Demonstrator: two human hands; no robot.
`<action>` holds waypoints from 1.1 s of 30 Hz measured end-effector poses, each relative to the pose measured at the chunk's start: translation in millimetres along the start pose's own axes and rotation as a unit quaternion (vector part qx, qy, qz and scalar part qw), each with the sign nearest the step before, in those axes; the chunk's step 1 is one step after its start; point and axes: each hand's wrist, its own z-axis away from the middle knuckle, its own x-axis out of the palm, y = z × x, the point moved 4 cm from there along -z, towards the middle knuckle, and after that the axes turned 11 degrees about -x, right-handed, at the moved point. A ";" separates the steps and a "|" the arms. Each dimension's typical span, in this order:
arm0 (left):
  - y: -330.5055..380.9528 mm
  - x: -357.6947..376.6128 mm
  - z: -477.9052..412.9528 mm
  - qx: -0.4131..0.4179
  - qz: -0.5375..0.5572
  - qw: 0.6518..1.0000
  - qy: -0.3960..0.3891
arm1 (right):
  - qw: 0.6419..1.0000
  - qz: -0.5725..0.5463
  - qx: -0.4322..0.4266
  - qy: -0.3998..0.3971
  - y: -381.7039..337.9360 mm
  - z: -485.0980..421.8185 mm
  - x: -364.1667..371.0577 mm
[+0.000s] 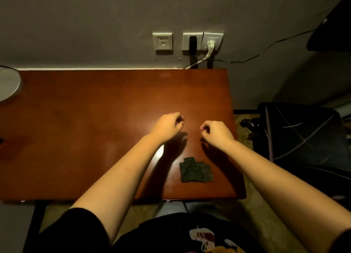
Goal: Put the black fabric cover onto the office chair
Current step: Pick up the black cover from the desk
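Status: both hands are out over the glossy red-brown wooden table (pixel 85 131), apart from each other. My left hand (pixel 170 124) and right hand (pixel 216 131) have fingers curled in, with nothing visible in either grip. There's a tiny glint by the right fingertips, too small to call.

The black fabric cover (pixel 196 170) is a small folded square with a matte, knobbly weave. It lies flat on the table near the front edge, between my forearms and closer to the right one. It reads dark green-grey in this light. Neither hand touches it.

The black office chair (pixel 303 138) stands off the table's right end, well apart from the cover. Its dark surface has thin pale lines crossing it, and the outline is lost in shadow.

Risks:
- Dim light and dark on dark: I could easily misread which edge is the opening, so the cover goes on skewed or inside out.
- Tight fold: if I grab one layer only, it unfolds and drags across the table.
- If the fabric is elastic, it may slip off a corner when only one side is seated.
- The chair likely turns or rolls when pushed, so one hand should brace it.
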 end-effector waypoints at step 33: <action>-58.9 136.7 38.1 -0.060 -0.094 0.970 -0.216 | 0.990 0.013 0.033 -0.134 47.1 47.9 128.4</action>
